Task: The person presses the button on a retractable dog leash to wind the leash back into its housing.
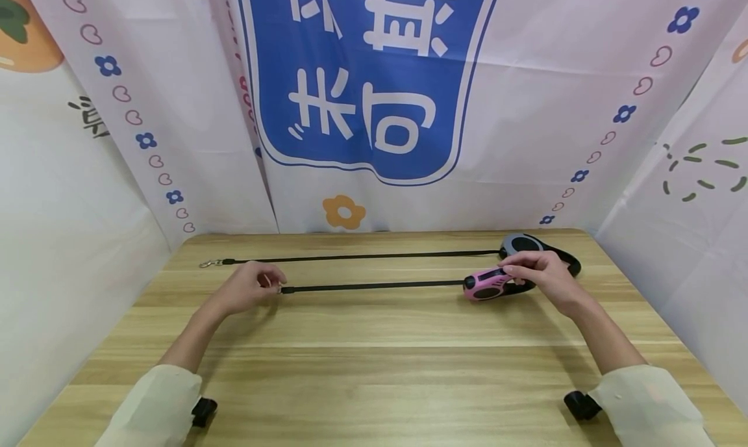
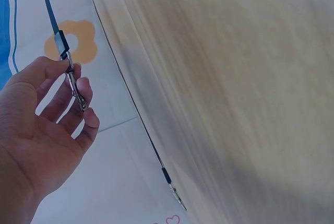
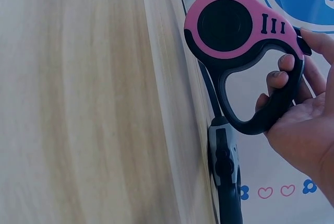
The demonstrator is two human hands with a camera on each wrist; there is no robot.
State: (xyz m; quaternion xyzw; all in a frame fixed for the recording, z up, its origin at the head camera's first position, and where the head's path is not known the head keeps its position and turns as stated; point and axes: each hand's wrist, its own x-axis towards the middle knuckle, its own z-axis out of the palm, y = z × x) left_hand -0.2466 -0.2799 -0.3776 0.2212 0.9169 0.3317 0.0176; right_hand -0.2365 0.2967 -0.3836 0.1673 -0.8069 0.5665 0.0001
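Observation:
A pink and black retractable dog leash [image 1: 486, 284] is held over the table at the right. My right hand [image 1: 552, 279] grips its black loop handle [image 3: 284, 98], with fingers passing through the loop and the thumb near the button. Its black strap [image 1: 374, 286] runs straight across to the left. There my left hand [image 1: 245, 290] pinches the metal snap clip [image 2: 74, 85] at the strap's end between thumb and fingers. Behind it, a grey and black retractable leash [image 1: 520, 244] lies on the table, partly hidden by my right hand. Its own strap [image 1: 374, 257] is pulled out to the left.
The wooden table [image 1: 374, 382] has its far edge against a printed white cloth [image 1: 526, 141]. Near that edge lies the grey leash's metal clip [image 1: 210, 263], left of my left hand. White cloth also stands along both sides.

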